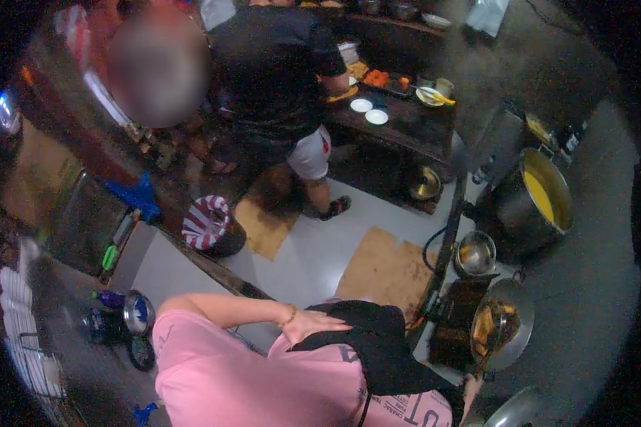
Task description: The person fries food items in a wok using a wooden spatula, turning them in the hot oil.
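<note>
My left hand (315, 324) lies flat against the black apron (399, 349) at my waist, its fingers stretched out and holding nothing. Low on the right, my right hand (471, 390) is closed just below a wok (523, 334). A thin, dark, handle-like piece seems to run from that hand toward the wok's rim, too small and dim to name. Brown fried pieces (486, 327) lie inside the wok.
A deep pot (509, 213) with yellow liquid and a metal bowl (475, 254) stand beyond the wok. Cardboard (384, 274) lies on the floor. A co-worker in black (271, 78) works at a dark table (420, 128) with two white saucers (369, 110). A striped-lined bin (210, 224) stands left.
</note>
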### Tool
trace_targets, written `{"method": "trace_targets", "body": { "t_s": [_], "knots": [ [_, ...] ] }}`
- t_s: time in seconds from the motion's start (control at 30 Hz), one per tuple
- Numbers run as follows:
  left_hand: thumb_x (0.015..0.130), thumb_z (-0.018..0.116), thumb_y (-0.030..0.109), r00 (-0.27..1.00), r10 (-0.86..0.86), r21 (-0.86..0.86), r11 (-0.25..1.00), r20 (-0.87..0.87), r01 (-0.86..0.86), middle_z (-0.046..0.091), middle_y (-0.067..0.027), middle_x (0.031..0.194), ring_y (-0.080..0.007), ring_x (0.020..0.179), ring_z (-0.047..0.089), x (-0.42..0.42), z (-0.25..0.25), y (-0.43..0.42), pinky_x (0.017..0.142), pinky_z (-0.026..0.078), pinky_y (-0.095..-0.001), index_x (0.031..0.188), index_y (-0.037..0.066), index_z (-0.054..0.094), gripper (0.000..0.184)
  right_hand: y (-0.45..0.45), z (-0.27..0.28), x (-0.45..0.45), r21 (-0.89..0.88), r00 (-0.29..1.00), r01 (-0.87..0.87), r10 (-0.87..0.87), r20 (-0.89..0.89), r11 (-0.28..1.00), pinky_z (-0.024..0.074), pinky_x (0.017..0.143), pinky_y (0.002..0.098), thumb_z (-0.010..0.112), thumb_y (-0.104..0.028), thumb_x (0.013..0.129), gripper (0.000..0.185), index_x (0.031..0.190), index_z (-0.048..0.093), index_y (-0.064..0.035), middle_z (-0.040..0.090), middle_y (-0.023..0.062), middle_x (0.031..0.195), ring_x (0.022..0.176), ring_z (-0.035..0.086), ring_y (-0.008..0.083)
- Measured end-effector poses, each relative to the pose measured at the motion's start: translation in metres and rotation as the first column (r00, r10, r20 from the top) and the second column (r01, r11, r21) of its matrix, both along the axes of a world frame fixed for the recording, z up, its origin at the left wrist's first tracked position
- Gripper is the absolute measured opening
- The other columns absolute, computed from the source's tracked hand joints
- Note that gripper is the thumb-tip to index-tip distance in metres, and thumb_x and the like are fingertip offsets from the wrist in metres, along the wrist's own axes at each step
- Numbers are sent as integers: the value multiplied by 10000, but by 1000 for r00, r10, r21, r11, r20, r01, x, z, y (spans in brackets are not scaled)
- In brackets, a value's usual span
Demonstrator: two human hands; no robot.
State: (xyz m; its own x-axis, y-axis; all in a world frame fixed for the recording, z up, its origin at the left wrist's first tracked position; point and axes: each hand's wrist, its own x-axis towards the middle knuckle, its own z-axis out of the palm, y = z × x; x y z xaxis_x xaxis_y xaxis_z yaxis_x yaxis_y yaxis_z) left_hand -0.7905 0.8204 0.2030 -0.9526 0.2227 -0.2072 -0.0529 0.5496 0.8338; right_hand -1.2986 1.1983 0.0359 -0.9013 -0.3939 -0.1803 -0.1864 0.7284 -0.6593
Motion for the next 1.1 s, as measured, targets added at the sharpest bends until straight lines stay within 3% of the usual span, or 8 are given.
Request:
{"method": "trace_targets", "body": {
  "t_s": [0.13,0.23,0.33,0.43,0.57,0.67,0.73,1.1],
  "knots": [
    [353,688,428,1000,7,-31,1000,6,-6,105,-229,1391,-337,1294,125,-1,-6,1,1030,157,-447,1357,37,67,1244,6,-18,-10,195,997,73,-68,-32,978,381,764,339,544,-113,690,382,1038,508,40,561,142,904,812,492,248],
    [331,695,436,1000,12,-8,1000,-6,-12,99,-226,1393,-342,1295,118,-1,-8,1,1031,155,-450,1356,33,66,1268,14,-38,-20,161,954,-237,261,-150,958,394,690,338,541,-129,700,307,960,519,33,556,115,835,740,491,226],
    [310,695,499,1000,3,-20,1000,8,-2,96,-224,1395,-348,1294,114,-2,-5,4,1030,158,-450,1353,24,67,1307,45,-106,-47,24,1000,-8,8,11,1000,383,578,326,534,-124,694,237,886,503,11,526,83,729,626,475,191],
    [285,677,628,1000,-5,-12,1000,5,5,91,-221,1397,-350,1293,111,-9,-5,6,1027,159,-449,1352,14,70,1373,49,-105,-38,-74,947,-239,216,-236,968,346,488,311,529,-101,692,190,855,476,-19,478,51,638,526,436,161],
    [239,692,631,999,-13,1,1000,-44,13,88,-198,1405,-347,1295,109,-4,-9,1,1024,162,-454,1353,18,72,1415,50,-122,-45,-232,992,123,-113,57,965,350,474,293,528,-70,677,271,935,462,-25,486,53,632,518,442,156],
    [193,698,637,999,-8,-23,1000,-31,8,94,-186,1408,-344,1295,112,11,-23,-13,1021,164,-456,1352,18,73,1455,16,-91,-10,-108,990,-80,92,111,991,356,476,288,529,-74,675,312,972,446,-27,490,57,638,519,451,154],
    [169,694,658,1000,-6,-43,999,-4,6,99,-181,1409,-343,1294,114,11,-22,-14,1020,165,-458,1351,19,75,1479,14,-91,-7,-61,987,108,-99,126,992,359,465,295,531,-82,676,329,987,439,-28,495,63,641,507,449,159],
    [322,795,209,996,8,-29,1000,93,-6,107,-223,1388,-334,1294,126,5,2,-15,1024,159,-441,1370,117,33,1299,-7,-80,5,-175,950,174,-119,288,969,364,434,308,551,-49,645,342,964,429,-24,487,73,620,486,472,166]
  ]
}}
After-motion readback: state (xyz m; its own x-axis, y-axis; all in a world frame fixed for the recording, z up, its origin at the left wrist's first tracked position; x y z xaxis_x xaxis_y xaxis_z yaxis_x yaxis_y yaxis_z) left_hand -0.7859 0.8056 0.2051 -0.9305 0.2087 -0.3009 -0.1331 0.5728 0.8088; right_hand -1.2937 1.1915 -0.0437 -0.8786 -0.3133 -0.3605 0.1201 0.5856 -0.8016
